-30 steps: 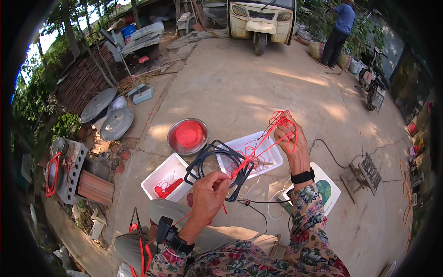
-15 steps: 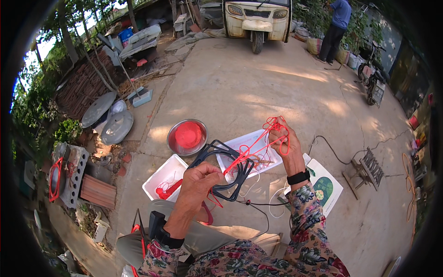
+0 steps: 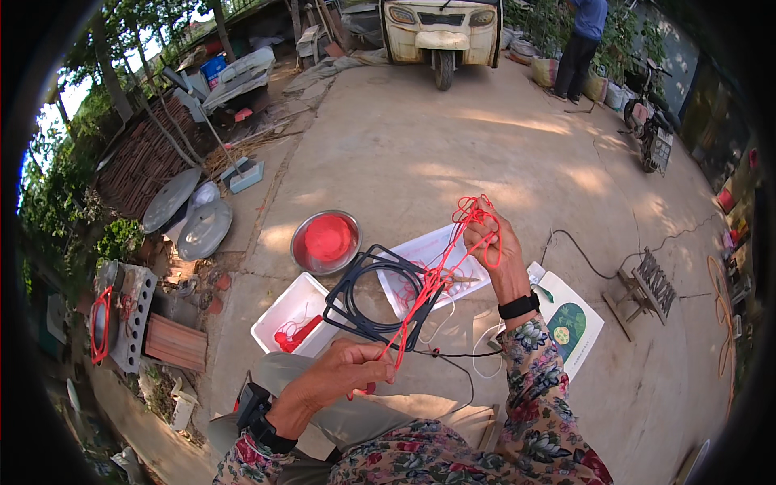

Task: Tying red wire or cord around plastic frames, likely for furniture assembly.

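Red cord stretches in a slanting bundle between the person's two hands, and tangling looks like the main risk. Several strands run side by side and cross one another, with loose loops bunched at the upper end, so a hard pull could draw those crossings into a knot. Snagging is another danger: the bundle passes across the right side of a dark open frame, whose corners and bars could catch a strand and drag the frame along. Whether any strand goes around a bar cannot be told. Below the middle of the bundle, a white tray holds more thin red strands and a tool with brownish handles; a sagging loop could hook on either. If the upper grip loosened, the loops would probably spill into that tray.

As for position, the cord's lower end is at the left hand, which is nearer the body, its fingers curled and the strands pinched by the thumb. Its looped end is at the right hand, raised farther out over the tray's right end, fingers bent and closed on the gathered loops. Most of the cord hangs in the gap between them, up and to the right of the left hand.
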`<act>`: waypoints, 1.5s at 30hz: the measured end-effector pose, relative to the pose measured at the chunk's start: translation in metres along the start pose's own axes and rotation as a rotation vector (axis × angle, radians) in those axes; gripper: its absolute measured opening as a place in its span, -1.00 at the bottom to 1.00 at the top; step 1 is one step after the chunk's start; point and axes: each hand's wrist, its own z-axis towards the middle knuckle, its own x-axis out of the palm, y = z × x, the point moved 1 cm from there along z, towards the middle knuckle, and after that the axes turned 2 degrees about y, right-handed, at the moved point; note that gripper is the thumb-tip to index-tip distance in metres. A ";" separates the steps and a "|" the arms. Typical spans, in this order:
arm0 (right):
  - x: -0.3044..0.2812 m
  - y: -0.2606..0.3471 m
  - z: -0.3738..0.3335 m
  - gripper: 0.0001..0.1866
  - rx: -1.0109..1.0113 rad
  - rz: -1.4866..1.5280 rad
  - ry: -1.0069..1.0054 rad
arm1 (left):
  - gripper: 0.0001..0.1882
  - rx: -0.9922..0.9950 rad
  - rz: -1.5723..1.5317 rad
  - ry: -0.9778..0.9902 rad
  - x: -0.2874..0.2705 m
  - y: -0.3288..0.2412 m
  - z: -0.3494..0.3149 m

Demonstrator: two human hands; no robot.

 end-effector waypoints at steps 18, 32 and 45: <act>0.018 0.010 -0.016 -0.65 -0.020 0.037 0.089 | -0.82 0.307 0.202 -0.433 -0.033 0.020 0.026; 0.004 0.016 -0.020 -0.69 -0.042 0.016 0.040 | -0.83 0.389 -0.077 -0.493 0.005 0.000 0.064; -0.012 0.008 -0.026 -0.74 -0.025 -0.005 -0.021 | -0.90 0.286 -0.597 -0.198 0.002 -0.006 0.053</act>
